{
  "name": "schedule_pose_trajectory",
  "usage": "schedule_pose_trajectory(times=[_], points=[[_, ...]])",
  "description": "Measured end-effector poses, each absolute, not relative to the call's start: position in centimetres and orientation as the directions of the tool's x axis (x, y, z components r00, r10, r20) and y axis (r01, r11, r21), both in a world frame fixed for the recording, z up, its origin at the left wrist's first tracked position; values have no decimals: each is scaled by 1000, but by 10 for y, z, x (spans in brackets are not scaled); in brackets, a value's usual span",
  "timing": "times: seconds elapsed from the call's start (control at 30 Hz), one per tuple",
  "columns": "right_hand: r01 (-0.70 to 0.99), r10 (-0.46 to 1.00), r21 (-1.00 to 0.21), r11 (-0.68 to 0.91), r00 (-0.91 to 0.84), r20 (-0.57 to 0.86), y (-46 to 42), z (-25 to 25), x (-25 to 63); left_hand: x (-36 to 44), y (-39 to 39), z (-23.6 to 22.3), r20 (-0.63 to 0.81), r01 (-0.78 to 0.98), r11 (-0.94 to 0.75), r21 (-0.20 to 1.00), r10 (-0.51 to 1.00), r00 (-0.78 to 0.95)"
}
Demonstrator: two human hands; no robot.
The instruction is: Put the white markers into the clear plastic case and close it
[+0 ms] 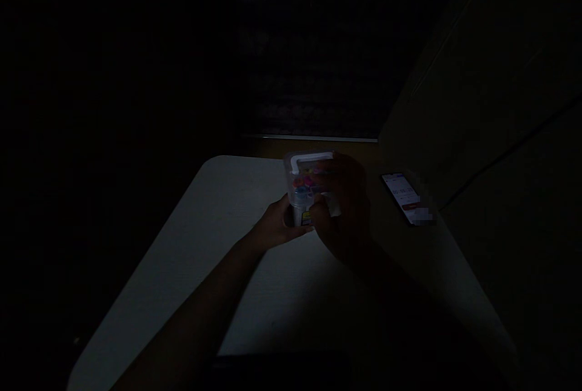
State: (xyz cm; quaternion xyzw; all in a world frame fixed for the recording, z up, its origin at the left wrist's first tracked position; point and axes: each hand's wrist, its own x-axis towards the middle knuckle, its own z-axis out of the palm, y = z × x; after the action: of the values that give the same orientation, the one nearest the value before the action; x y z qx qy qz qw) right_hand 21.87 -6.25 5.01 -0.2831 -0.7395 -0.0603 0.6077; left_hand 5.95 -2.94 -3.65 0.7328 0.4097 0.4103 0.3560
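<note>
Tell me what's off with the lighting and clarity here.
Head view: very dark overall, the left side almost black; a dim patch of light on the table, with soft shadow towards the right; right hand nearly lost in gloom; phone screen glowing, blocky pixels over its lower right corner.

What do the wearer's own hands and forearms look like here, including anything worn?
The left hand and right hand show no gloves. The left forearm shows no sleeve, watch or band. The right forearm is too deep in shadow to tell.
</note>
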Motion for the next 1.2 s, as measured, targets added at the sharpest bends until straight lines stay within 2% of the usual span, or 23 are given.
schedule_pose_trajectory(times=[0.27, 0.53, 0.8, 1.03, 1.2], points=[[476, 338, -241, 846, -127, 933, -61, 54, 221, 59, -27, -44, 319, 283, -429, 858, 876, 362], [483, 404, -293, 825, -142, 903, -62, 55, 222, 58, -27, -44, 302, 289, -417, 862, 879, 369], [462, 395, -295, 836, -133, 909, -61, 56, 221, 59, -29, -42, 277, 258, -384, 887, 888, 368], [430, 360, -263, 864, -161, 919, -59, 54, 223, 57, -27, -46, 277, 287, -390, 875, 889, 364], [489, 357, -231, 841, -182, 916, -58, 46, 222, 55, -24, -49, 273, 351, -408, 843, 886, 375]])
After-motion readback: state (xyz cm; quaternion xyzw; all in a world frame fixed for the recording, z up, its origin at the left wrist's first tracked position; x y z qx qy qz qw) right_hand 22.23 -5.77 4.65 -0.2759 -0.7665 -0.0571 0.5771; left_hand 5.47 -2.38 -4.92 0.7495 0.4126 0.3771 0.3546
